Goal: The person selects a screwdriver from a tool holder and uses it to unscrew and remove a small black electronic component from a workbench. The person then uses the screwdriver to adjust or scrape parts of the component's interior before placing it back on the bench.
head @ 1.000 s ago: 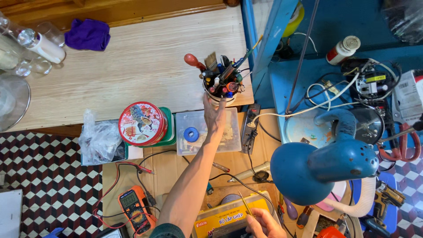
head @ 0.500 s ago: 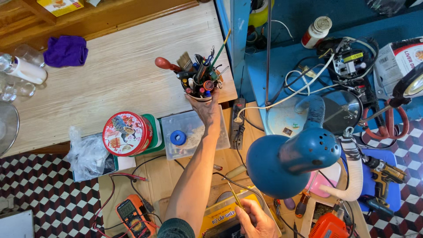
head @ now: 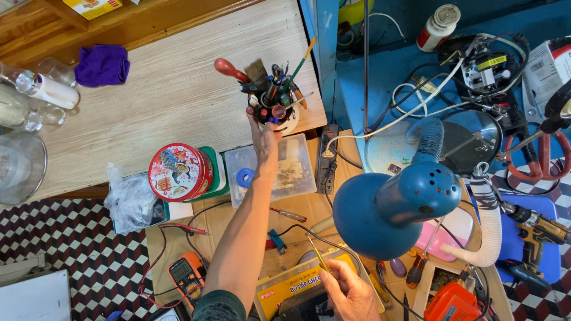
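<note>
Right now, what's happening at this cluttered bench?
A person is working at a crowded workbench. Their left hand reaches out to the tool-filled holder cup at the edge of the pale wooden table, fingers against its underside. Their right hand pinches a thin yellow-handled tool over a yellow box, beside the blue desk lamp.

A white tool cup (head: 284,122), crammed with upright screwdrivers and brushes, is gripped from below by the left fingers (head: 257,122); a thin yellow-handled tool (head: 319,257) is pinched between the right fingers (head: 333,274).
</note>
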